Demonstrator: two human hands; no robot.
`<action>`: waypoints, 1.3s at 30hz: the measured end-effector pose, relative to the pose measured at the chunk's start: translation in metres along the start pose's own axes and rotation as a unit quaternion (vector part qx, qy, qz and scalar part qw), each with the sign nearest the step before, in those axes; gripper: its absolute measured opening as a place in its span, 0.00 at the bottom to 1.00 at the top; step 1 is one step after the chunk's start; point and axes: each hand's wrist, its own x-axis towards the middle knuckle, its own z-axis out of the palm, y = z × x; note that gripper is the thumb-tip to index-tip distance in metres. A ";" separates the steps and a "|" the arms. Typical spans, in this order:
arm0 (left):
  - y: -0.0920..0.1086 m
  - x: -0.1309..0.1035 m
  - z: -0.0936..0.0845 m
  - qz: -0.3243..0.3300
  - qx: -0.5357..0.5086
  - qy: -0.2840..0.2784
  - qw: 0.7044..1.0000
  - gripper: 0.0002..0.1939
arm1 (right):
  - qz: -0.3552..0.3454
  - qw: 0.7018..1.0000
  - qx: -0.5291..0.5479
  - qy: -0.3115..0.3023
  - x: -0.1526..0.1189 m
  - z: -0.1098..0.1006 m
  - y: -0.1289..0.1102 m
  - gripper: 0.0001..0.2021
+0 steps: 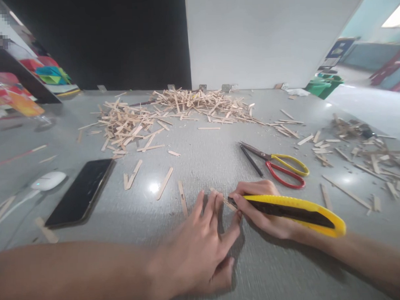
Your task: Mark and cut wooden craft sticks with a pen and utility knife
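My left hand (pixel 203 241) lies with fingers spread, its fingertips pressing a small wooden stick (pixel 229 204) against the table. My right hand (pixel 270 225) is closed round a yellow and black utility knife (pixel 294 210). The knife's tip end meets the stick beside my left fingertips; the blade itself is mostly hidden. Just past my right hand lie scissors (pixel 269 157) with one yellow and one red handle loop, next to a thin black pencil-like stick (pixel 252 160). Loose wooden sticks (pixel 165 183) lie ahead of my left hand.
A heap of wooden pieces (pixel 198 102) stretches along the table's back, below an upright black and white panel (pixel 248 39). More scraps (pixel 380 161) litter the right side. A phone (pixel 81 192) and a white mouse-like device (pixel 49 180) with a cable lie left. An orange bottle (pixel 23 103) is farther left.
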 end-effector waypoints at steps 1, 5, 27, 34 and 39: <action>0.000 0.000 0.000 0.000 0.000 0.001 1.000 0.36 | -0.003 1.000 0.001 0.003 0.000 0.000 0.000 0.19; -0.001 -0.002 0.003 0.007 -0.003 0.009 1.000 0.37 | 0.000 1.000 0.011 0.018 -0.001 -0.003 -0.003 0.19; -0.003 -0.001 0.010 0.025 0.019 0.049 0.998 0.43 | 0.020 0.999 0.048 0.017 0.002 -0.004 -0.005 0.12; -0.003 -0.001 0.010 0.022 0.006 0.040 0.999 0.42 | 0.019 0.999 0.036 0.016 0.002 -0.003 -0.005 0.12; -0.003 -0.002 0.010 0.008 -0.019 0.028 0.999 0.43 | 0.009 0.999 0.039 0.014 0.002 -0.002 -0.003 0.14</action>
